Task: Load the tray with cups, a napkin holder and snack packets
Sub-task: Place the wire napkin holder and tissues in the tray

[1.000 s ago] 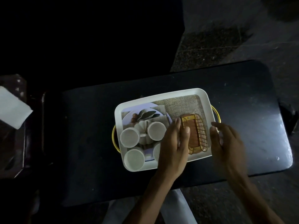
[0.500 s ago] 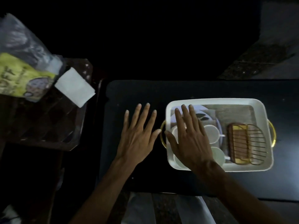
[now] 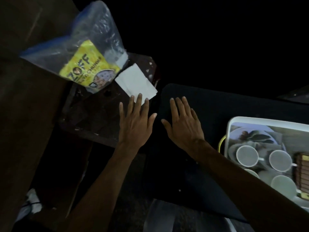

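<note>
— Where's the packet?
— Just beyond my left hand, by a napkin. Both hands spread, empty, right hand alongside, likely reaching for it; tray, cups loaded, sits to their right.

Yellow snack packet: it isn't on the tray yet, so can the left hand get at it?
Probably, though not directly: the open left hand hovers near, but the yellow snack packet sits inside a clear plastic bag.
</note>
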### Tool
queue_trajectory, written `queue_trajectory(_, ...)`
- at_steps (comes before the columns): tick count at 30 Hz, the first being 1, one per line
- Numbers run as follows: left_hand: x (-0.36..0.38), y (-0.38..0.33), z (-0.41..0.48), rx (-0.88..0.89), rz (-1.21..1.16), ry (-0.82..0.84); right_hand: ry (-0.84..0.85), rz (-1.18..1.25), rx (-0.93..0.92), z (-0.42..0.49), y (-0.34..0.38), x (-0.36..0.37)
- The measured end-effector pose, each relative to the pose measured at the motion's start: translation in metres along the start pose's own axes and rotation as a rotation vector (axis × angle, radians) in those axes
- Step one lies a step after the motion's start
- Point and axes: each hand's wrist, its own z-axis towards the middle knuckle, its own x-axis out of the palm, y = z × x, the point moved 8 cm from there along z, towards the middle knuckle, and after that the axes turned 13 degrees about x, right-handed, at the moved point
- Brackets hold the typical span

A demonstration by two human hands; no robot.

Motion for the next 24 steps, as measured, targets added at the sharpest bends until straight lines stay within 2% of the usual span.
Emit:
queue_trajectory(3, 0.006, 0.019, 0.004, -0.021, -0.025, 0.008, 0.015, 0.114, 0.050, 0.022, 0.024, 0.004)
queue_trajectory(6, 0.019, 0.027, 0.006, -0.010, -0.051, 0.050, 0.032, 0.402, 0.225, 0.048, 0.031, 0.010)
queue_trajectory(10, 0.020, 0.028, 0.005, 0.001, -0.097, 0.002, 0.094, 0.780, 0.430, 0.075, 0.038, 0.023)
queue_trajectory(15, 0.017, 0.025, -0.002, 0.017, -0.153, 0.019, 0.038, 0.821, 0.486, 0.080, 0.041, 0.030)
queue_trajectory(17, 0.015, 0.027, -0.008, -0.014, -0.255, -0.056, 0.031, 0.841, 0.499, 0.077, 0.040, 0.030)
queue_trajectory(19, 0.010, 0.035, -0.018, -0.133, -0.475, -0.229, 0.050, 0.917, 0.524, 0.071, 0.038, 0.028)
queue_trajectory(21, 0.011, 0.051, -0.027, -0.359, -0.767, -0.393, 0.097, 1.047, 0.557, 0.063, 0.035, 0.029)
queue_trajectory(24, 0.014, 0.067, -0.034, -0.649, -1.036, -0.530, 0.193, 1.273, 0.576, 0.045, 0.033, 0.027)
